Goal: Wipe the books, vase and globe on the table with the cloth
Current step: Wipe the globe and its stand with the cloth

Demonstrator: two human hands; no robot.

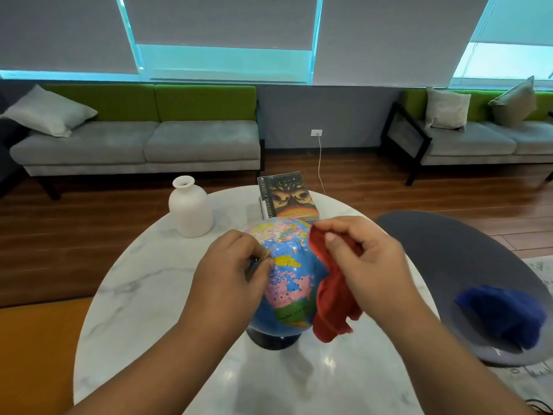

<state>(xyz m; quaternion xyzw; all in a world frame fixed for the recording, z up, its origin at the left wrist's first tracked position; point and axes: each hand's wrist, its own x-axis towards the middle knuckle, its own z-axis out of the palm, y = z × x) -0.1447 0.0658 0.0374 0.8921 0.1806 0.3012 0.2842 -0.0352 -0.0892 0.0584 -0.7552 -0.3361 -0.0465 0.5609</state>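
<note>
Table point(143, 295): cloth point(332, 307) in R grip point(368, 259)

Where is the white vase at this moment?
Head view: the vase stands upright on the table, far left, left of the books, beyond the globe.

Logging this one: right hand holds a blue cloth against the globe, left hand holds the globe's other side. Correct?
No: the head view shows the cloth in the right hand is red, not blue. The rest stands: it lies against the globe, and the left hand holds the globe's other side.
</note>
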